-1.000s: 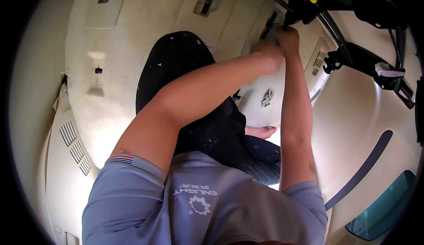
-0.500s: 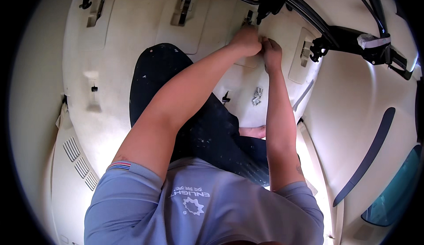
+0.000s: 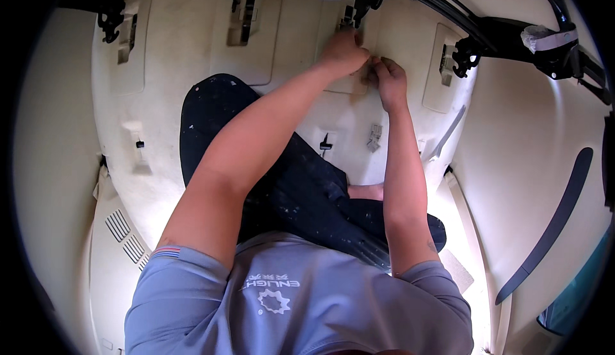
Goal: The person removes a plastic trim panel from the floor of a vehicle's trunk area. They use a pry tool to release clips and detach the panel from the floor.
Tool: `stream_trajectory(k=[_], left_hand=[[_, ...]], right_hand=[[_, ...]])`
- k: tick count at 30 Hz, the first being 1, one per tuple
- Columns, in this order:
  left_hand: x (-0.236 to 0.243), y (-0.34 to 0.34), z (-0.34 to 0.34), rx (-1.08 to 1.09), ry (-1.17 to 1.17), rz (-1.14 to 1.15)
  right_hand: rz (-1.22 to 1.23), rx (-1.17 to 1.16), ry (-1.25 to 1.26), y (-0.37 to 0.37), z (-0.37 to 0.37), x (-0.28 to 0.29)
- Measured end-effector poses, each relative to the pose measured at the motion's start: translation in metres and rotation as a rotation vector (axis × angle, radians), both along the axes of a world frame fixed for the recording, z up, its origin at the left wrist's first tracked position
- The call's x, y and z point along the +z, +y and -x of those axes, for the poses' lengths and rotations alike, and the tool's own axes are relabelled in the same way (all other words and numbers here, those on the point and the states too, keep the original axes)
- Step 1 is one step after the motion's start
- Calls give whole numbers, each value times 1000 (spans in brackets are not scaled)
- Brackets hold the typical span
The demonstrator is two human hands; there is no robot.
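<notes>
My left hand (image 3: pixel 344 55) is closed at a recess with a dark metal fitting (image 3: pixel 348 17) in the cream floor panel. Whatever lies in its fingers is hidden. Just to its right, my right hand (image 3: pixel 389 81) has thumb and fingertips pinched together, and I cannot make out what is between them. A narrow gap separates the two hands. On the panel between my forearms lies a small silvery piece (image 3: pixel 375 137), with a black T-shaped fitting (image 3: pixel 325 144) to its left.
Black metal frame bars (image 3: pixel 442 0) with hooked latches (image 3: pixel 466 57) cross above the panel. Other recesses with dark fittings (image 3: pixel 242 21) lie further left. My bent leg in dark trousers (image 3: pixel 218 108) rests on the panel. A cream side wall with a dark strip (image 3: pixel 551 220) stands at right.
My view has shifted, bringing the black frame lower in the picture. The right hand has come slightly apart from the left, which stays by the recess.
</notes>
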State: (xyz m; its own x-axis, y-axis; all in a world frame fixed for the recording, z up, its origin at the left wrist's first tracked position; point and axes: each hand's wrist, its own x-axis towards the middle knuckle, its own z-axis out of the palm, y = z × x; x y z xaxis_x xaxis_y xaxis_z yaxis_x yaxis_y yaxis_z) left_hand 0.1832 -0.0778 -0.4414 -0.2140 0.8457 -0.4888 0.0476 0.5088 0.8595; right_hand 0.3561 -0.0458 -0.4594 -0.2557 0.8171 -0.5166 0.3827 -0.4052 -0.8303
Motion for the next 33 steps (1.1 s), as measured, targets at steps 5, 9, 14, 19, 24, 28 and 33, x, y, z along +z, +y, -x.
stream_trajectory(k=[5,9,14,19,24,28,33], left_hand=[[-7,-5,17,117,-457,37],[-14,-10,20,126,-511,34],[-8,1,7,90,-202,69],[18,-14,-27,222,-2,87],[29,-14,-25,336,-67,184],[38,-14,-15,341,-150,249],[46,-11,-7,342,-232,294]], right_hand=[[25,35,-81,1,10,19],[-11,-78,-39,20,44,34],[-64,-80,-138,44,79,4],[-377,212,-503,57,79,-13],[-390,359,-700,65,82,-22],[-305,391,-800,65,93,-16],[-316,551,-909,75,88,-16]])
